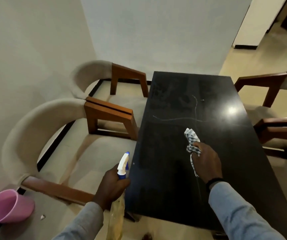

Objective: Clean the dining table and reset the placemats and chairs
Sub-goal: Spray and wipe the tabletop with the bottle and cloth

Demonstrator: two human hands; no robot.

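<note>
Left hand (110, 186) gripping one spray bottle (120, 186), right hand (206, 161) clutching one cloth (192, 140) (checked), four chairs (66, 135)

— The table (182, 170)?
— Dark, glossy, smeared with streaks, under the right hand (206, 161)
— Chairs?
— Two beige chairs (80, 129) left of the left hand (112, 186), pulled back

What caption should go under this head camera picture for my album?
Left hand holds a spray bottle while right hand wipes the black dining table with a checked cloth.
</note>
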